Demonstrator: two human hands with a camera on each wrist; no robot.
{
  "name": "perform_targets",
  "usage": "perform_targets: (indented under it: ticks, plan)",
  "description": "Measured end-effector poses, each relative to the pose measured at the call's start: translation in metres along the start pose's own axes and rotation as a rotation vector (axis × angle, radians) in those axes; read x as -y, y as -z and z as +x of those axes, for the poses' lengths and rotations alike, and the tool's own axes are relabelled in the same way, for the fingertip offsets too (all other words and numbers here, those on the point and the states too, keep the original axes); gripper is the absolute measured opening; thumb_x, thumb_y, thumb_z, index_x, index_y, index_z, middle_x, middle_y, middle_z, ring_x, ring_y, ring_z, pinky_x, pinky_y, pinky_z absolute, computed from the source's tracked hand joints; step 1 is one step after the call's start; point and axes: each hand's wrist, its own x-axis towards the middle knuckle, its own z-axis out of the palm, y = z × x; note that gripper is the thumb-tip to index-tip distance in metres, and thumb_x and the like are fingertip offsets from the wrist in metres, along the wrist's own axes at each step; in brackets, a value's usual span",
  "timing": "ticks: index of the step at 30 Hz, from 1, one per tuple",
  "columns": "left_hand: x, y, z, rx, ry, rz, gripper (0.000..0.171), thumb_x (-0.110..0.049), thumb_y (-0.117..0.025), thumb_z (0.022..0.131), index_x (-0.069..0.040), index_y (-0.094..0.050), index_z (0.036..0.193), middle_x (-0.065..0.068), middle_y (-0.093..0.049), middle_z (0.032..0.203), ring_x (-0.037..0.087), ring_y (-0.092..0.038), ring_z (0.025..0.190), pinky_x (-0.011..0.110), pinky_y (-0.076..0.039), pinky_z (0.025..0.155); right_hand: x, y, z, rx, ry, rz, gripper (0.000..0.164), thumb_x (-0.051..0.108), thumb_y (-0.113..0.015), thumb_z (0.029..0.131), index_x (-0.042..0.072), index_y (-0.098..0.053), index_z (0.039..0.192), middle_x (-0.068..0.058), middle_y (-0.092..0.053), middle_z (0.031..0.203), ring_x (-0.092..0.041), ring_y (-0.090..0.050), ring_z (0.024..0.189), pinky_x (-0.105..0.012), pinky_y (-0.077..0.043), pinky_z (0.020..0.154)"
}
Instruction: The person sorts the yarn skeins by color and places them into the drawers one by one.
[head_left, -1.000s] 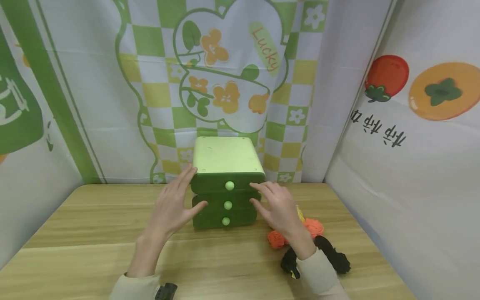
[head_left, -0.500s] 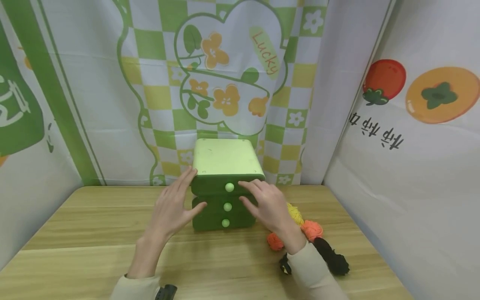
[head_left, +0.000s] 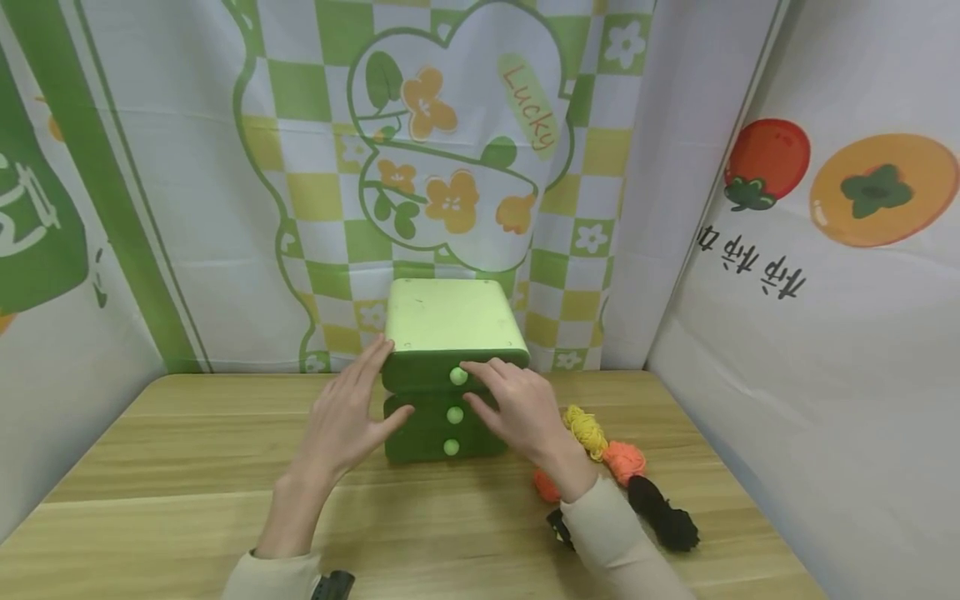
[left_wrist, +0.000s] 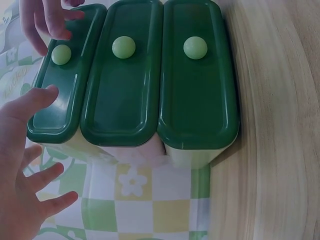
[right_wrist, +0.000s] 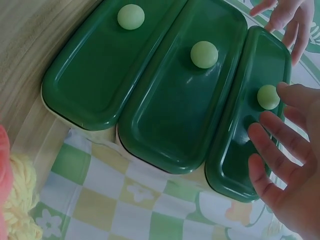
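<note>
A small chest of drawers (head_left: pixel 453 315) with a pale green top stands at the back of the table. Its three dark green drawer fronts, such as the top drawer (head_left: pixel 420 372), each carry a round light green knob (right_wrist: pixel 268 97). My left hand (head_left: pixel 341 429) is spread at the chest's left side, fingertips at its upper front corner and thumb before the middle drawer. Before the right half of the fronts is my right hand (head_left: pixel 525 410), fingers loosely bent. Its index fingertip overlaps the top knob in the head view. In the right wrist view, the thumb (right_wrist: pixel 295 95) is beside that knob.
Right of the chest lie a yellow yarn bundle (head_left: pixel 585 432), an orange yarn bundle (head_left: pixel 624 462) and a black yarn bundle (head_left: pixel 663 512). The right forearm partly covers more orange and black. A printed cloth (head_left: pixel 300 192) hangs behind the wooden table (head_left: pixel 187 483).
My right hand has moved left across the drawer fronts, from their right edge to the top knob, uncovering the yellow yarn. My left hand and the chest have stayed in place.
</note>
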Motion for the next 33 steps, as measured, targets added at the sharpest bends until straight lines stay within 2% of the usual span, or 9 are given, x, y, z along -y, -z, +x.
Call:
perform_targets:
  ticks: [9, 18, 33]
  plan:
    - [0.001, -0.001, 0.000, 0.030, 0.015, -0.003, 0.094, -0.042, -0.077, 0.084, -0.016, -0.025, 0.158, 0.011, -0.028, 0.163, 0.037, -0.039, 0.143, 0.065, -0.037, 0.108, 0.002, -0.005, 0.001, 0.018, -0.026, 0.005, 0.039, 0.029, -0.075, 0.090, 0.018, -0.067, 0.126, 0.004, -0.070, 0.092, -0.001, -0.043, 0.053, -0.014, -0.031, 0.044]
    - [0.001, -0.001, -0.001, 0.049, 0.032, -0.004, 0.095, -0.040, -0.076, 0.086, -0.014, -0.021, 0.159, 0.013, -0.030, 0.162, 0.040, -0.040, 0.141, 0.066, -0.038, 0.107, 0.003, -0.007, 0.002, 0.038, -0.047, -0.005, 0.039, 0.032, -0.074, 0.091, 0.021, -0.065, 0.128, 0.007, -0.069, 0.092, 0.001, -0.029, 0.045, -0.013, -0.022, 0.040]
    - [0.003, -0.002, -0.002, 0.055, 0.049, -0.030, 0.094, -0.038, -0.076, 0.086, -0.015, -0.022, 0.159, 0.010, -0.027, 0.164, 0.040, -0.039, 0.143, 0.067, -0.038, 0.106, 0.001, -0.015, 0.005, 0.001, -0.030, 0.012, 0.034, 0.026, -0.078, 0.087, 0.022, -0.069, 0.120, 0.009, -0.069, 0.086, -0.002, -0.046, 0.045, -0.013, -0.022, 0.039]
